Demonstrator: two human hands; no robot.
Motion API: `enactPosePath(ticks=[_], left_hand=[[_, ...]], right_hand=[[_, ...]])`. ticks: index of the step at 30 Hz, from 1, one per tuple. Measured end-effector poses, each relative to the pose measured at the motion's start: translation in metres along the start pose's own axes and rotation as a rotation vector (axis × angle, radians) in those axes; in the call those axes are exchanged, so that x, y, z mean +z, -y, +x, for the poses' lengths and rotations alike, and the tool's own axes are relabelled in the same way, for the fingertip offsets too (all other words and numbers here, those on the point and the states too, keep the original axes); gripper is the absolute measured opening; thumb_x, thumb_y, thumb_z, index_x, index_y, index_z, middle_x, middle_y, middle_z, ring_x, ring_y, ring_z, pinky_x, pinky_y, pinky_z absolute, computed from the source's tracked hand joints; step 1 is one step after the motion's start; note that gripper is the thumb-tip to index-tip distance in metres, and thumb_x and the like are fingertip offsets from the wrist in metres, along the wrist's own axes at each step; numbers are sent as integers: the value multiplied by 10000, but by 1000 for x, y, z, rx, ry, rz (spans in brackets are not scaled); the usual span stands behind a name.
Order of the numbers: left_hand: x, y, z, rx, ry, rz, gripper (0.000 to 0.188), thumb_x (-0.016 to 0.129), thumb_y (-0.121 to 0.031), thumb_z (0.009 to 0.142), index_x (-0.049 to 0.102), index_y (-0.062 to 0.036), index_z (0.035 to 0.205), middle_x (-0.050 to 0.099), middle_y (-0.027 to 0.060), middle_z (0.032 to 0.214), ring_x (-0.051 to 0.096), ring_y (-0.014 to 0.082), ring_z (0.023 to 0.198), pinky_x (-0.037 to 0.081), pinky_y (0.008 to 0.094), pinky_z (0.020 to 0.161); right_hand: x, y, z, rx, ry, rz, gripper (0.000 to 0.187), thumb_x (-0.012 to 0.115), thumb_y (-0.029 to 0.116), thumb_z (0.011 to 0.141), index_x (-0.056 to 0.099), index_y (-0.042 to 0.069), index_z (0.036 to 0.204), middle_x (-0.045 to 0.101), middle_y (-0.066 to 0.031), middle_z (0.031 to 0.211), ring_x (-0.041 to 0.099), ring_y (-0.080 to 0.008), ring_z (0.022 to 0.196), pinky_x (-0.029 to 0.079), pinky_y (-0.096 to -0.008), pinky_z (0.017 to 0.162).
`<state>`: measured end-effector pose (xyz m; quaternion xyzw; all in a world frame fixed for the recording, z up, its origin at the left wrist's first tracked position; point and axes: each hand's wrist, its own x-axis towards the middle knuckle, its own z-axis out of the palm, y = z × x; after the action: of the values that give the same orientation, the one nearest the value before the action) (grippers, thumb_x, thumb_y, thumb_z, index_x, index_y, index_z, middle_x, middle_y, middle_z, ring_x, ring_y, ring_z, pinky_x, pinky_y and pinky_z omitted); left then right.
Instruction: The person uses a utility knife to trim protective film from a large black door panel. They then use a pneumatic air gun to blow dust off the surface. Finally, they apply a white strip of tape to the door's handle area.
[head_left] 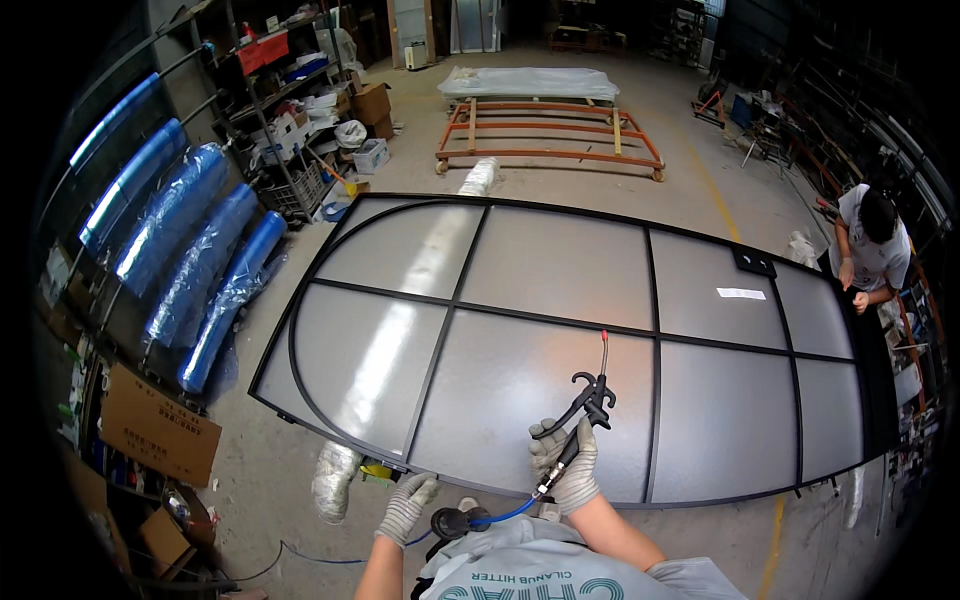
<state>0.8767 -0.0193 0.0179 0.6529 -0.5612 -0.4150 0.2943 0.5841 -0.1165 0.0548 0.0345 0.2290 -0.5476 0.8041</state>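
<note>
My right hand (566, 468), in a pale knit glove, is wrapped round the handle of a black air blow gun (590, 408). Its thin metal nozzle with a red tip points away from me, above the panel. A blue air hose (507, 515) runs from the handle's lower end. My left hand (408, 506), gloved too, is closed at the near edge of a large glass panel (545, 400); its fingertips are partly hidden. Black bars divide the panel, and a curved black strip bends round its left end. A small white label (741, 294) lies on the glass.
White wrapped rolls (338, 485) pass beneath the panel. A co-worker (872, 240) stands at its far right end, hands near the edge. Blue film rolls (175, 215) hang at left, above a cardboard box (160, 424). An orange trolley (545, 140) stands beyond the panel.
</note>
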Motion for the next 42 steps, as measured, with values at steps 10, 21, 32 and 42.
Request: enactPosePath(ticks=[10, 21, 32, 42], left_hand=[[30, 206, -92, -404, 221, -1109, 859, 413, -694, 891, 500, 58, 1297, 568, 189, 1271, 524, 282, 1194, 375, 397, 1055], [-69, 172, -90, -596, 75, -1243, 671, 554, -623, 858, 600, -22, 1152, 641, 83, 1022, 616, 241, 933, 495, 367, 872], [-84, -28, 8, 117, 430, -624, 416, 717, -371, 823, 615, -33, 1043, 606, 42, 986, 547, 169, 934, 433, 311, 858], [54, -154, -34, 64, 705, -520, 579, 769, -446, 734, 606, 1, 1063, 600, 56, 1008, 544, 163, 928, 411, 293, 881]], right_hand=[[95, -131, 127, 708, -5, -360, 603, 615, 635, 792, 603, 40, 889, 653, -134, 812, 546, -183, 469, 471, -269, 389], [142, -200, 211, 182, -42, -610, 550, 593, 615, 820, 601, 65, 848, 661, -121, 701, 484, -140, 356, 392, -269, 330], [6, 41, 16, -483, -245, -158, 462, 625, 502, 832, 619, 60, 967, 700, -144, 909, 493, -126, 422, 424, -248, 383], [-132, 116, -207, -984, -162, 166, 481, 651, 444, 855, 557, 36, 1090, 677, -171, 1022, 555, -127, 541, 451, -238, 479]])
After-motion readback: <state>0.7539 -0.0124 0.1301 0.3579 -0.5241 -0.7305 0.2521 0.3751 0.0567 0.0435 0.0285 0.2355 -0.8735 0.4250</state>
